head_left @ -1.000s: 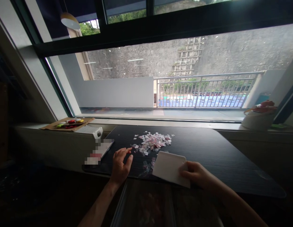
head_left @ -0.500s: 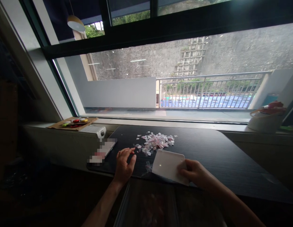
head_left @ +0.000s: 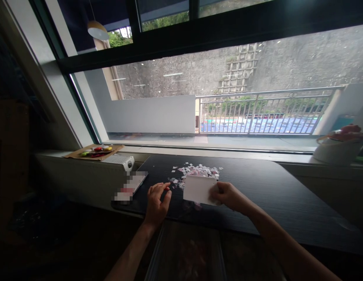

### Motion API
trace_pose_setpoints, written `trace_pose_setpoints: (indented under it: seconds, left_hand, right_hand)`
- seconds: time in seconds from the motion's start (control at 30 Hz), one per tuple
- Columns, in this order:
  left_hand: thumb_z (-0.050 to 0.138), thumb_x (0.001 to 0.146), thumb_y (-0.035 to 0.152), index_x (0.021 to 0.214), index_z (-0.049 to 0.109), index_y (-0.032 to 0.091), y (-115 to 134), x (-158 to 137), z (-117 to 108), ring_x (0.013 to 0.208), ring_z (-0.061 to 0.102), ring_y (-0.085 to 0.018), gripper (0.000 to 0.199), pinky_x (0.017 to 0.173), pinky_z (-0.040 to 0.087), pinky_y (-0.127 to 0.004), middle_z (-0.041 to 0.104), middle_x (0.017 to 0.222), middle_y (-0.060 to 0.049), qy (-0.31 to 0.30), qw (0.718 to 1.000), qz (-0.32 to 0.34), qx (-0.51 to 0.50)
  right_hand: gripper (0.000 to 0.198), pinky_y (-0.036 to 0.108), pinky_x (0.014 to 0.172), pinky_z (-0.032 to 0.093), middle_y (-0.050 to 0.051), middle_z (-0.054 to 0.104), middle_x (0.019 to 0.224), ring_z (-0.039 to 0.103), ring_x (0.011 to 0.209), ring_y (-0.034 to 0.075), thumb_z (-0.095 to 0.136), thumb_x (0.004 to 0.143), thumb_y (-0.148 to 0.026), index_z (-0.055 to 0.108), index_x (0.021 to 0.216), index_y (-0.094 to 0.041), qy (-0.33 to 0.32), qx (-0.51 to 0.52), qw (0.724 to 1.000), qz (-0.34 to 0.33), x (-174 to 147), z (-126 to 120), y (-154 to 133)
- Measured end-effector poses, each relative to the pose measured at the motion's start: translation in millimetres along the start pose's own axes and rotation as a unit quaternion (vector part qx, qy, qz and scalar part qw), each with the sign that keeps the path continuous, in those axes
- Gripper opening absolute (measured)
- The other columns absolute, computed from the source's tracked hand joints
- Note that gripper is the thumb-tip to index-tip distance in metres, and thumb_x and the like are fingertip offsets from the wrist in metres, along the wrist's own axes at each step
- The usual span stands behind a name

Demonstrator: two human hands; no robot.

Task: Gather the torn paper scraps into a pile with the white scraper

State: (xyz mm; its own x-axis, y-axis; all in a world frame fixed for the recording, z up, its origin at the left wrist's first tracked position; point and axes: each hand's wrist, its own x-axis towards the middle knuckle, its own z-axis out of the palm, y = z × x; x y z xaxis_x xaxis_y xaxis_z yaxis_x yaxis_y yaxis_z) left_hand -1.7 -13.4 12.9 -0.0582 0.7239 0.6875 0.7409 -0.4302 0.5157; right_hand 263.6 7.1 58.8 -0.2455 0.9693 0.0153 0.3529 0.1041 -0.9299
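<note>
My right hand [head_left: 226,194] grips the right edge of a flat white rectangular sheet or panel [head_left: 199,190], held tilted over the dark table. Behind its upper edge lies a heap of small white and pinkish pieces [head_left: 195,169], partly hidden by the panel. A few more pieces [head_left: 195,205] show just under its lower edge, blurred. My left hand [head_left: 158,200] rests at the table's near edge, left of the heap, its fingers slightly bent and apart from the thumb. Nothing shows in it.
The black table [head_left: 257,187] stands against a large window. Below its front edge sits a clear container [head_left: 190,253] with dim contents. To the left are a pixelated flat item [head_left: 131,187], a white radiator [head_left: 122,160] and cardboard with colourful things [head_left: 96,152].
The right hand has moved the white panel up and slightly left, nearer the heap and covering part of it. Loose pieces now show below it. My left hand has hardly moved.
</note>
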Motion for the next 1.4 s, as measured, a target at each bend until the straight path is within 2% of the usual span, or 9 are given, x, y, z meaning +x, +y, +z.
trace_pose_setpoints:
  seconds: [0.17, 0.37, 0.6, 0.9, 1.03, 1.23, 1.4]
  left_hand:
    - [0.046, 0.084, 0.032, 0.102, 0.063, 0.019, 1, 0, 0, 0.103, 0.056, -0.024, 0.028, 0.096, 0.038, -0.048, 0.068, 0.089, -0.005, -0.002, 1.0, -0.006, -0.005]
    - [0.046, 0.084, 0.032, 0.102, 0.063, 0.02, -1, -1, 1, 0.103, 0.056, -0.024, 0.028, 0.096, 0.038, -0.046, 0.068, 0.089, -0.005, 0.004, 1.0, -0.006, -0.008]
    - [0.047, 0.084, 0.033, 0.101, 0.064, 0.021, -2, 0, 2, 0.102, 0.056, -0.024, 0.027, 0.096, 0.039, -0.045, 0.068, 0.088, -0.005, 0.007, 1.0, -0.005, -0.012]
    - [0.046, 0.084, 0.032, 0.101, 0.064, 0.021, -1, 0, 2, 0.102, 0.056, -0.024, 0.027, 0.096, 0.038, -0.046, 0.068, 0.089, -0.005, 0.003, 1.0, -0.009, -0.015]
    - [0.046, 0.084, 0.032, 0.101, 0.064, 0.021, 0, 0, 1, 0.103, 0.056, -0.024, 0.027, 0.097, 0.037, -0.047, 0.068, 0.089, -0.005, 0.002, 1.0, -0.014, -0.014]
    - [0.046, 0.084, 0.032, 0.101, 0.064, 0.021, 0, 0, 2, 0.103, 0.055, -0.025, 0.028, 0.097, 0.037, -0.048, 0.068, 0.089, -0.005, 0.001, 1.0, -0.016, -0.014]
    - [0.046, 0.084, 0.033, 0.102, 0.063, 0.021, 0, 0, 2, 0.103, 0.055, -0.025, 0.028, 0.097, 0.036, -0.048, 0.067, 0.089, -0.005, -0.001, 1.0, -0.015, -0.014]
  right_hand:
    - [0.013, 0.022, 0.048, 0.04, -0.003, 0.06, 0.059, 0.052, 0.051, 0.01, 0.063, 0.06, -0.024, 0.06, 0.067, -0.013, -0.051, 0.019, 0.998, 0.023, -12, -8, 4]
    - [0.02, 0.022, 0.049, 0.041, -0.003, 0.062, 0.061, 0.053, 0.054, 0.01, 0.07, 0.054, -0.026, 0.06, 0.066, -0.014, -0.03, 0.065, 0.995, 0.076, -10, -9, 1]
    - [0.019, 0.022, 0.049, 0.042, -0.003, 0.061, 0.059, 0.053, 0.053, 0.01, 0.071, 0.054, -0.025, 0.062, 0.066, -0.013, -0.067, 0.062, 0.991, 0.099, -12, -6, -2]
    - [0.024, 0.023, 0.052, 0.044, -0.001, 0.064, 0.065, 0.056, 0.056, 0.011, 0.07, 0.055, -0.026, 0.063, 0.073, -0.012, -0.11, 0.048, 0.987, 0.104, -19, -5, -10]
    - [0.022, 0.022, 0.051, 0.044, -0.001, 0.064, 0.067, 0.056, 0.058, 0.011, 0.069, 0.058, -0.026, 0.065, 0.075, -0.012, -0.144, 0.042, 0.985, 0.089, -27, -13, -10]
    - [0.024, 0.024, 0.05, 0.043, -0.001, 0.062, 0.064, 0.053, 0.054, 0.011, 0.067, 0.058, -0.03, 0.065, 0.074, -0.012, -0.076, 0.032, 0.993, 0.085, -32, -28, 3]
    - [0.023, 0.024, 0.052, 0.044, 0.0, 0.064, 0.066, 0.054, 0.055, 0.011, 0.067, 0.059, -0.029, 0.065, 0.075, -0.012, -0.078, 0.03, 0.992, 0.09, -33, -28, 8]
